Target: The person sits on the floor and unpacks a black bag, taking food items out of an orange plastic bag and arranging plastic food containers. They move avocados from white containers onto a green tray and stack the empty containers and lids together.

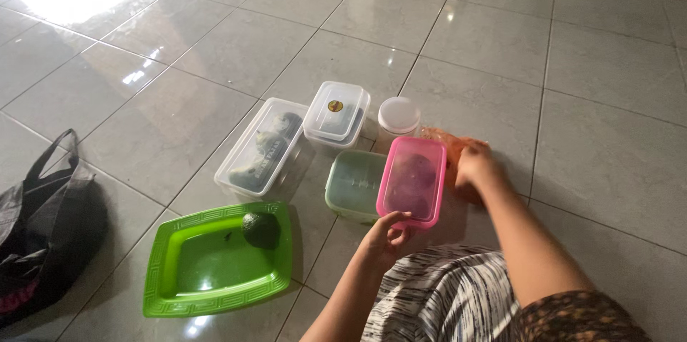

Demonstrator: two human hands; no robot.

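My left hand (386, 236) grips the near edge of a pink-rimmed clear lid (413, 181), holding it tilted over a pale green container (353, 183). My right hand (474, 165) rests on an orange-tinted plastic bag (444, 139) lying on the tiled floor just right of the lid. A long clear box (259, 147) with dark contents stands to the left. Behind sit a small clear lidded box (336, 113) and a round white-lidded tub (398, 119).
A green rectangular tray (179, 277) holding a dark avocado (260, 230) lies at the near left. A black bag (43, 235) slumps at the far left edge. My patterned clothing (458, 299) fills the bottom. Grey glossy tiles (572, 63) spread all around.
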